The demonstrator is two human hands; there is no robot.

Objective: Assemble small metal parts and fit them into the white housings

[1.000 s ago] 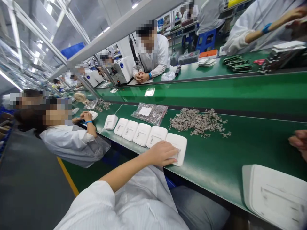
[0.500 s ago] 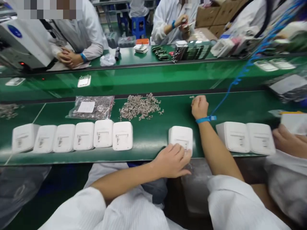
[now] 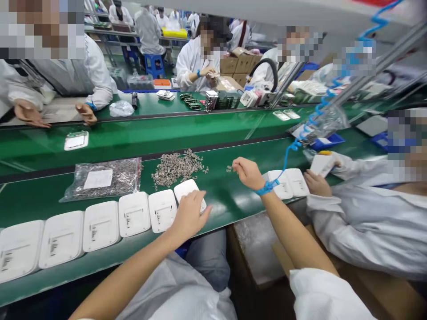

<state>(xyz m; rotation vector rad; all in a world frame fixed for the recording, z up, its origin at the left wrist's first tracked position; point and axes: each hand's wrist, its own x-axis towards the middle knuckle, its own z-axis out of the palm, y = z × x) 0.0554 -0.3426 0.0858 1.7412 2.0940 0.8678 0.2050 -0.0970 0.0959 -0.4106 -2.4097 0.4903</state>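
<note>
We have six white cases (image 3: 133, 214) lined up on the green bench (image 3: 233, 195), our left hand (image 3: 188, 215) flat with spread fingers on the newest, our right hand (image 3: 247, 172) pinching small metal parts (image 3: 229, 168) beside the loose pile (image 3: 176, 165).

Green surface (image 3: 233, 195) carries a row of white housings (image 3: 100, 224) along its near edge at 8 o'clock, a heap of small metal parts (image 3: 176, 165) centrally, and a clear bag of parts (image 3: 100, 178) at 9 o'clock of that heap.
</note>
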